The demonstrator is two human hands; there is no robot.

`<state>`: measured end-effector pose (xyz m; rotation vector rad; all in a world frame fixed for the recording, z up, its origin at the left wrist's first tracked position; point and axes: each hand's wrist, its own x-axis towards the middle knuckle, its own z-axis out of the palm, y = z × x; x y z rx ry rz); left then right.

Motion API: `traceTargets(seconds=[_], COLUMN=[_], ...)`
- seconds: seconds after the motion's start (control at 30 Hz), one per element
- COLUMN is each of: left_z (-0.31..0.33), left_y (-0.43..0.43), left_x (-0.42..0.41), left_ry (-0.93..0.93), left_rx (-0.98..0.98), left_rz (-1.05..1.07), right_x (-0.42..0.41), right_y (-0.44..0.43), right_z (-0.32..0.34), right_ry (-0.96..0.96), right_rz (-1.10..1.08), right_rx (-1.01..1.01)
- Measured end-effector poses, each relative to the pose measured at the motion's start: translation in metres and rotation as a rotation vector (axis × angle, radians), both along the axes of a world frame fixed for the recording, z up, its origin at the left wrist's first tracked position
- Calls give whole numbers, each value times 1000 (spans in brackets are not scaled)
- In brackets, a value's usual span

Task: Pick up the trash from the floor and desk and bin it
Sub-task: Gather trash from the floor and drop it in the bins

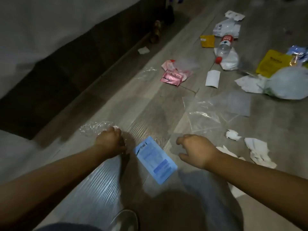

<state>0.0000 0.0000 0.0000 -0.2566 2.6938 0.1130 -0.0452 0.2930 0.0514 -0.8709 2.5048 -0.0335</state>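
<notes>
My left hand (110, 141) grips a large sheet of clear crinkled plastic wrap (98, 185) that runs down under my forearm and bunches above the knuckles. A blue packet (155, 160) lies on the floor between my hands. My right hand (194, 151) hovers just right of the packet, fingers loosely curled, holding nothing. Clear plastic bags (215, 112) lie flat beyond it. White crumpled tissues (259, 151) lie to the right of my right wrist.
Farther off lie pink wrappers (175, 76), a white card (212, 79), a plastic bottle with a red cap (222, 48), yellow packets (273, 64) and a pale full bag (290, 85). A bed with a dark gap beneath (50, 84) runs along the left. My shoe (125, 220) is at the bottom.
</notes>
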Motion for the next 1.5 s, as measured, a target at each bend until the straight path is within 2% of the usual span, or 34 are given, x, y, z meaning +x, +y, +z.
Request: traceTargets(seconds=[0.23,0.4,0.57,0.63,0.7,0.8,0.93,1.13,1.33,1.5], left_z=[-19,-25,-24,-26,-30,-37,-41,-38,-43,-39], left_y=[13,24,38,46,52,62,79,102,109,127], left_x=[-2,-3,-6,-6,-9,-14,-17,-28,-39,-64], left_ry=[-87,12,160,209,161,-11,12,6,-60,11], left_rx=[138,174,384,303,176,127,94,201,343,529], left_rz=[92,16,-141,-187,-152,-109,-229,-279,-163,-116], right_x=[4,6,2,1,-1,-3,-3,-1,-1,-2], right_y=[7,13,20,26,34,48,66,82,102,126], right_z=[-11,-18,-24,-26,-28,-31,-34,-41,-40,-41], right_ry=[2,-30,-50,-60,-66,-76,-86,-126,-142,-63], right_rz=[-13,-33,-69,-88,-104,-157,-225,-290,-371,-474], right_rx=[15,14,30,42,58,65,68,86,96,20])
